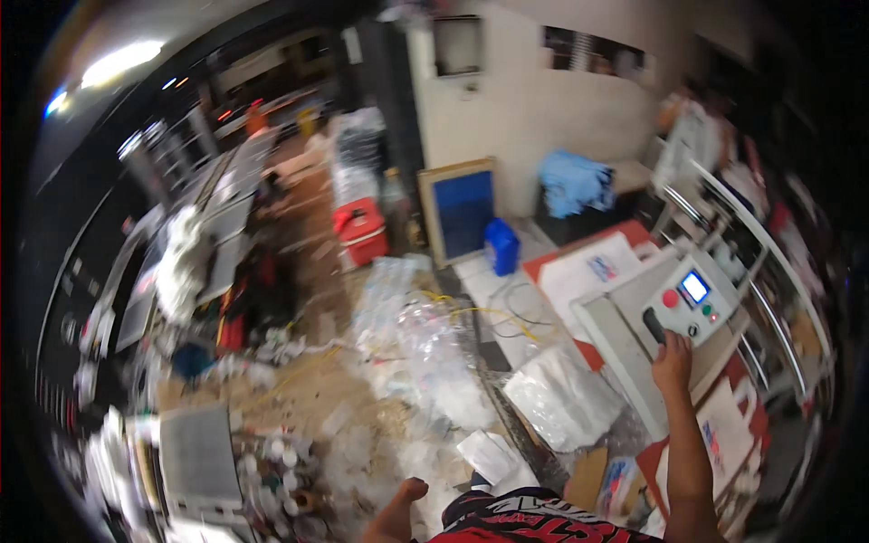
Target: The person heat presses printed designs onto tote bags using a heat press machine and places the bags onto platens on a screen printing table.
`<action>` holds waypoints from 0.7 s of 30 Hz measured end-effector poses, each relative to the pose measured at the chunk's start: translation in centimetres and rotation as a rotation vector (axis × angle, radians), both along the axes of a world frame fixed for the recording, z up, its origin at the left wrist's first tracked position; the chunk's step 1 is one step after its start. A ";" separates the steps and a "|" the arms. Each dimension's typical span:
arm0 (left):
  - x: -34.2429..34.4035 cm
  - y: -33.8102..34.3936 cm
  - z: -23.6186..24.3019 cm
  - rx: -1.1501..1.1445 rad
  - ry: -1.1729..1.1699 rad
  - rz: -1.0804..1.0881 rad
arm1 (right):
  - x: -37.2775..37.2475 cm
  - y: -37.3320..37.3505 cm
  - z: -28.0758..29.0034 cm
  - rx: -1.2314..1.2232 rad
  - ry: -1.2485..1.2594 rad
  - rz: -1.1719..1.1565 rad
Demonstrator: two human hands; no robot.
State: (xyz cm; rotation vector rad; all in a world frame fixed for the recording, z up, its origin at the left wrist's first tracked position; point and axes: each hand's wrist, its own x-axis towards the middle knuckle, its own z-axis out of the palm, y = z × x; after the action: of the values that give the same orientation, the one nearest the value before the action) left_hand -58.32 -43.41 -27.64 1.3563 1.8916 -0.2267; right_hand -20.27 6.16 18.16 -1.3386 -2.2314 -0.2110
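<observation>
On the right stands a grey machine, apparently a heat press, whose control box (625, 317) carries a lit screen (694, 287), a red button (671, 299) and smaller knobs. My right hand (672, 362) reaches up to this panel, with its fingers closed at the lower end of a black handle (653, 323). Low in the middle, my left hand (412, 490) hangs beside my body, away from any object. Its fingers are blurred and mostly hidden. Under the box lies a white printed sheet or bag (593, 271) on a reddish board (549, 288).
A white plastic-wrapped bundle (566, 398) sits left of the machine. Clear plastic (434, 353) and scraps litter the floor. Farther back are a red container (362, 233), a blue framed screen (463, 213), a blue bottle-like container (501, 246) and light-blue cloth (576, 184).
</observation>
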 end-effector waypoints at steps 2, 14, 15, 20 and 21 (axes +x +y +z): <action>-1.1 3.5 1.1 0.034 0.013 -0.292 | 3.3 -2.3 0.0 -0.004 0.014 -0.076; 1.6 13.7 7.7 0.574 -0.077 0.242 | 17.1 -11.8 -0.1 0.030 0.100 -0.167; 3.0 13.2 7.9 0.541 -0.096 0.308 | 17.8 -12.3 -0.2 0.044 0.112 -0.157; 11.2 9.4 5.6 0.208 -0.210 0.162 | 22.2 -14.7 0.1 0.056 0.053 -0.185; 9.4 5.3 1.1 0.253 -0.138 0.007 | 20.5 -14.2 0.4 0.065 0.096 -0.105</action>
State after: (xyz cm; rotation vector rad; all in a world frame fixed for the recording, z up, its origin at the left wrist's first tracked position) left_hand -48.95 -38.14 -26.52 1.4905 1.8538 0.1121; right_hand 0.26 -8.03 18.55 -1.4019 -2.0601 -0.2496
